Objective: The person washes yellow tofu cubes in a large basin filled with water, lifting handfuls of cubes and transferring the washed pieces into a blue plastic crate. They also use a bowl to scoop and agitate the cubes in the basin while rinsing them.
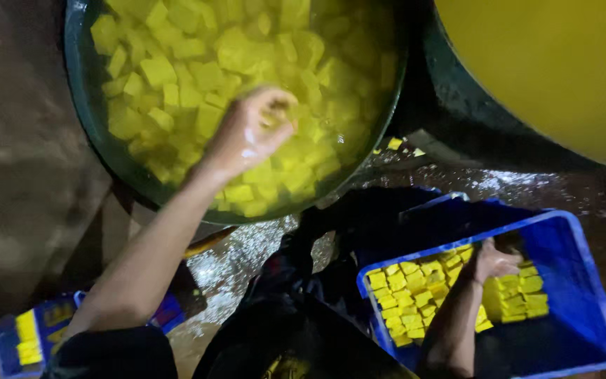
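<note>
On the wet floor [247, 260], left hand [250, 133] pinches a cube [273, 116]; right hand [492, 261] lies flat, fingers apart.

Pretty dim shot overall, with a strong yellow-green cast — the brightest spots are the yellow cubes [198, 63] in the big basin [82, 105] and the yellow tub [562, 63] at top right. The wet floor [247, 260] throws back speckled glare between the basin and the blue crate [583, 281]. Left side falls into muddy brown shadow, the bottom middle is nearly black. Everything's soft and a bit smeared — the left hand [254, 130] is blurred and blown out on the knuckles, and the right hand [492, 261] is dark and grainy.
</note>
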